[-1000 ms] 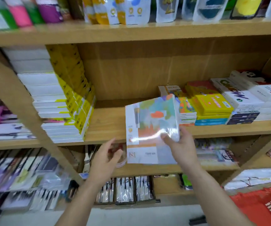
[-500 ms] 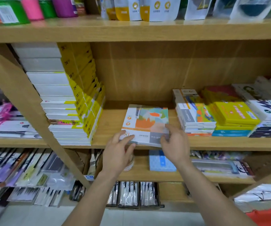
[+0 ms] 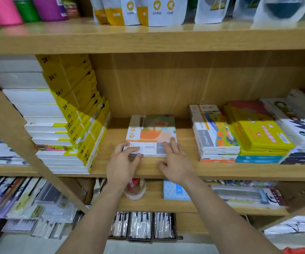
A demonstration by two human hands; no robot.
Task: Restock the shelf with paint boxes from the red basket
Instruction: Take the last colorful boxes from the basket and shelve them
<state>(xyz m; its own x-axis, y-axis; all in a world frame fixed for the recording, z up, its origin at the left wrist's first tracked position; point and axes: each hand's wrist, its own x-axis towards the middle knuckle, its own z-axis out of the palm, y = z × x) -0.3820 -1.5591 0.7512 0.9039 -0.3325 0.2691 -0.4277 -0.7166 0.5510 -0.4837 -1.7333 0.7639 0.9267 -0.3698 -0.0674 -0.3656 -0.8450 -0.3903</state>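
A flat paint box [image 3: 150, 133] with an orange, green and white cover lies on the middle wooden shelf [image 3: 166, 167], in the gap between two stacks. My left hand [image 3: 123, 162] rests its fingers and thumb on the box's near left corner. My right hand [image 3: 175, 162] has its fingertips on the near right edge, thumb spread on the shelf board. The red basket shows only as a sliver [image 3: 302, 250] at the bottom right corner.
A tall stack of yellow and white boxes [image 3: 65, 121] stands left of the gap. Stacks of paint sets [image 3: 216, 138] and yellow boxes [image 3: 263, 138] fill the right. Pouches [image 3: 159, 10] line the upper shelf. Brushes and a tape roll [image 3: 136, 189] lie below.
The box went from held upright in my right hand to lying flat on the shelf, then slid deeper. Both hands followed it inward, and my right fingers have spread.
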